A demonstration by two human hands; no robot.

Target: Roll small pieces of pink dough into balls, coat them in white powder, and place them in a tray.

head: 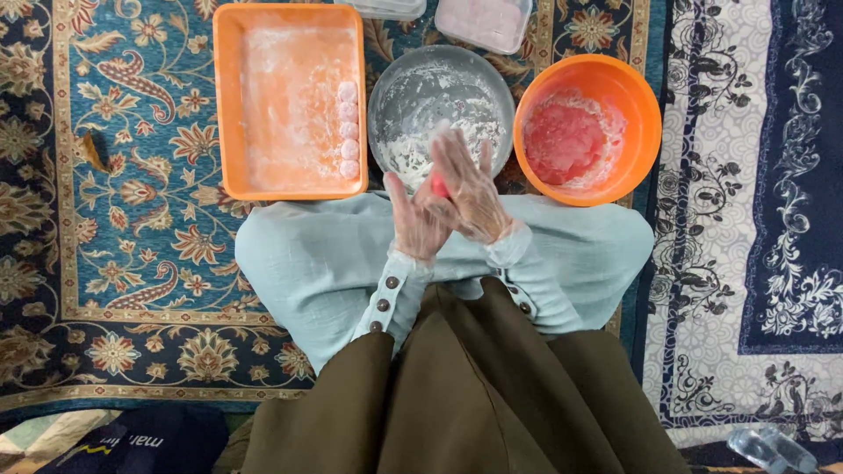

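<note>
Pink dough, a small piece showing only as a sliver of red-pink, sits pressed between the palms of a person seated on a patterned carpet. The left hand lies underneath with its fingers stretched flat, and the right hand covers it from above, fingers spread and straight; neither hand curls shut, the dough being held by the flat of the two palms. Both hands appear to wear thin clear gloves dusted with white. Just beyond the hands stands a grey metal bowl coated with white flour. To its right an orange bowl holds a mass of the same pink dough. To its left an orange rectangular tray, floured inside, carries a column of pale pink balls along its right edge. Two lidded plastic containers sit at the far edge, partly cropped.
</note>
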